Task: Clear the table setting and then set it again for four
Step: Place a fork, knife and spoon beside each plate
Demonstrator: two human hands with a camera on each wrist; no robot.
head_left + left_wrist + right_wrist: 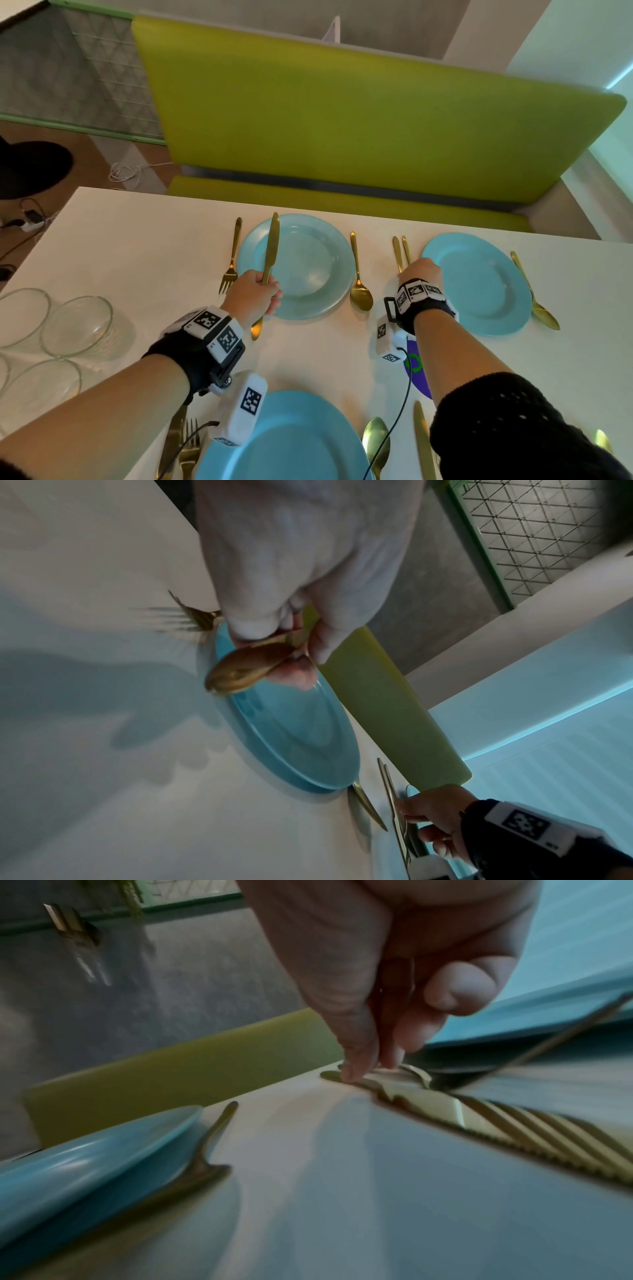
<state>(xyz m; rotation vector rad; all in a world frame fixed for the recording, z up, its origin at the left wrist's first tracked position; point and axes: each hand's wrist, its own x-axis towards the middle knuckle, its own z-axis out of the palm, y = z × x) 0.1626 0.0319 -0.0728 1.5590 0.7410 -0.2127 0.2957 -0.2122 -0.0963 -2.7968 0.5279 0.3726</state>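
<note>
My left hand (263, 293) grips a gold knife (270, 245) that points up over the far left blue plate (308, 270). The same hand holds a gold spoon (245, 670), its bowl sticking out below the fist. My right hand (419, 272) reaches down between the two far plates. Its fingertips (352, 1073) pinch the handles of a gold knife (397, 253) and fork (407, 249) that lie flat on the white table (137, 246), left of the far right blue plate (479, 284).
A gold fork (231, 263) lies left of the far left plate and a spoon (359, 281) right of it. Another spoon (536, 294) lies beside the far right plate. A near plate (291, 442) has cutlery on both sides. Glass bowls (78, 325) stand at the left. A green bench (342, 137) is behind.
</note>
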